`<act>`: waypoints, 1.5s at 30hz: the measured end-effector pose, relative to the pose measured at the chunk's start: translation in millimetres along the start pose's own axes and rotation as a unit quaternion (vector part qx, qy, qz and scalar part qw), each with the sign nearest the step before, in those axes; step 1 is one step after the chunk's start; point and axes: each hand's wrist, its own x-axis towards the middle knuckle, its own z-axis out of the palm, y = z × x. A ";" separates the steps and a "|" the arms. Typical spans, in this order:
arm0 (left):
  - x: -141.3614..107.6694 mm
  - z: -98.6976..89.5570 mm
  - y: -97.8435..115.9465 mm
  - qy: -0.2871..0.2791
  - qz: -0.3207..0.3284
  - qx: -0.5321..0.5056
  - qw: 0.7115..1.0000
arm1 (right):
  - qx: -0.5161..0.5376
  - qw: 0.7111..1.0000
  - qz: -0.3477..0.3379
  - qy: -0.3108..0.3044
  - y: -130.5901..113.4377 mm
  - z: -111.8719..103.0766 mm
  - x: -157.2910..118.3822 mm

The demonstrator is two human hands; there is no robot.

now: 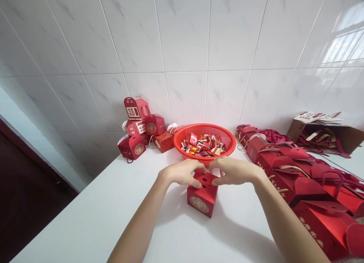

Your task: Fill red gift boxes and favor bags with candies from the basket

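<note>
A small red candy box with a round gold print on its front stands upright on the white table. Its top flaps, with dark holes in them, lean inward at the top. My left hand grips the left side of these flaps with thumb and fingers. On the other side, my right hand pinches the right flap, its fingertips partly hidden. Just behind both hands sits a red plastic basket holding many wrapped candies.
Several red boxes are stacked at the back left against the tiled wall. Rows of more red boxes fill the right side. A brown carton with ribbons and card pieces lies at the far right. The table's left edge drops off.
</note>
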 end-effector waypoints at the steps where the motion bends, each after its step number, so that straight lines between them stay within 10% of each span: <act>1: 1.1 0.9 -0.2 -0.001 -0.010 0.000 1.000 | -0.002 1.000 0.015 -0.007 -2.4 0.2 -1.4; 8: -1.0 5.5 12.6 0.034 -0.101 0.023 0.994 | -0.061 0.989 0.133 -0.020 -36.9 18.3 4.1; 24: -9.8 4.2 21.3 -0.026 -0.082 -0.001 0.996 | -0.091 0.987 0.130 0.022 -64.0 42.5 19.7; 32: -52.1 -27.5 17.7 0.077 0.016 -0.048 0.996 | -0.081 0.973 0.149 0.157 -66.2 -1.2 -50.1; 37: -64.0 -35.5 3.0 0.098 0.004 -0.051 0.994 | -0.074 0.900 0.227 0.364 -63.1 -39.6 -146.4; 40: -63.1 -35.2 -2.4 0.099 0.000 -0.052 0.994 | -0.096 0.793 0.371 0.474 -43.5 -46.9 -208.5; 42: -61.6 -34.7 -4.2 0.100 -0.003 -0.045 0.994 | -0.163 0.714 0.470 0.492 -21.7 -40.3 -246.1; 45: -59.9 -33.7 -5.7 0.110 -0.002 -0.035 0.993 | -0.203 0.693 0.543 0.428 16.0 -21.1 -289.6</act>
